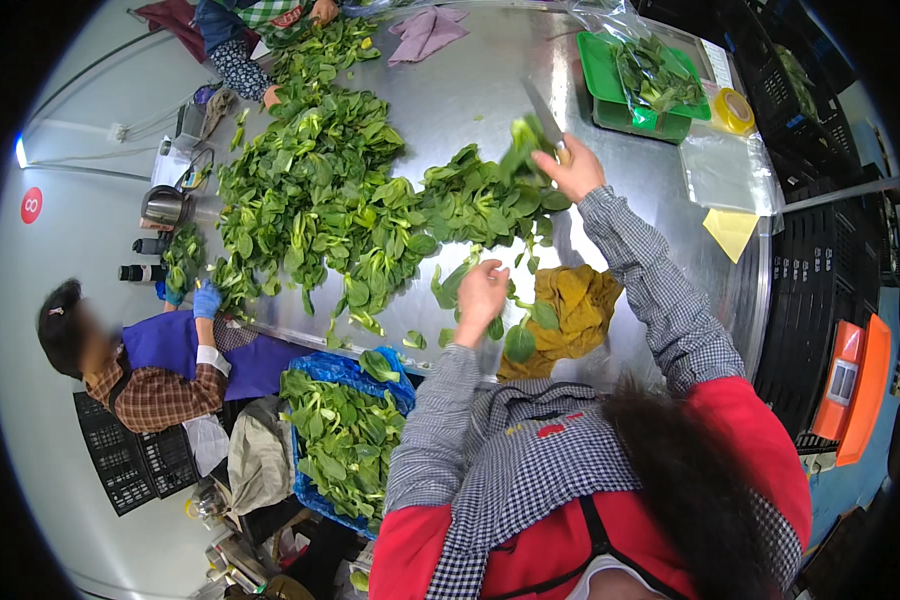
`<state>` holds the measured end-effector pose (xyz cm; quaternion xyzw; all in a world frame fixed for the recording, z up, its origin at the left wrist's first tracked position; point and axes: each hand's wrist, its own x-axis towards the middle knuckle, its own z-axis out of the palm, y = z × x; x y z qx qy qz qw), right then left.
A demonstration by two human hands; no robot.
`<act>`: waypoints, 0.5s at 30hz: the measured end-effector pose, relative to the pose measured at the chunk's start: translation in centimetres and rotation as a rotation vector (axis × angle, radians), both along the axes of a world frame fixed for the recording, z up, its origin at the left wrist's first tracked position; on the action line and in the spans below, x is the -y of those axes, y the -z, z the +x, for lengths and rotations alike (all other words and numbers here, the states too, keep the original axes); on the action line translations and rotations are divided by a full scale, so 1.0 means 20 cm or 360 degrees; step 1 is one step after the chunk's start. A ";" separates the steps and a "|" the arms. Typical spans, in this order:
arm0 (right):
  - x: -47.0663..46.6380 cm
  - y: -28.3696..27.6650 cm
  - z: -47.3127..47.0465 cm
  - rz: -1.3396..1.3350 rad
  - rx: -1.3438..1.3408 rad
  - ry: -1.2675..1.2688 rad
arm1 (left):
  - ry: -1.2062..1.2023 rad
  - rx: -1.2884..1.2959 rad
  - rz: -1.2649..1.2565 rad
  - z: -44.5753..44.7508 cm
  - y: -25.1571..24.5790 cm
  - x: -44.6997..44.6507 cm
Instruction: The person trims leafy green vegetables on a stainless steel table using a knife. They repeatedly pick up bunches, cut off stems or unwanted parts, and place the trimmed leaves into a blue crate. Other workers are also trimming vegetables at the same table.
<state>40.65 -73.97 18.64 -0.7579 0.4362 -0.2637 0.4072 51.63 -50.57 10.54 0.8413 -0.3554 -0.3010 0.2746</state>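
My right hand [576, 169] grips a knife [543, 112] by its light handle, the blade pointing away from me over the steel table [495, 82]. A blurred green leafy vegetable [523, 142] is against the knife and my fingers; whether I pinch it is unclear. Below it lies a pile of leafy greens [469, 195]. My left hand [484, 296] is nearer the table's front edge, fingers curled, among loose leaves and stems [450, 285]. Whether it holds a stem is hidden. To its right a mustard-brown cloth [574, 311] lies crumpled, with a leaf [520, 343] overlapping it.
A large heap of greens [307, 180] spreads leftward. A blue-lined crate of greens [345, 435] stands by my left side. Two co-workers, one with a blue glove [207, 300], handle greens. At right are a green tray [600, 67], tape roll [733, 111] and plastic bags [727, 169].
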 end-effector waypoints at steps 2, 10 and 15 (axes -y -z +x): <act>0.03 0.02 0.04 -0.0304 -0.0145 0.0173 | -0.0075 -0.0004 0.0015 -0.10 0.09 0.11; -0.26 0.35 -0.22 0.0251 0.0177 0.0001 | -0.0067 -0.0526 -0.0280 -0.10 0.29 0.27; -0.41 0.32 -0.40 0.1120 0.0290 -0.0161 | -0.0010 -0.1123 -0.0416 -0.06 0.03 0.10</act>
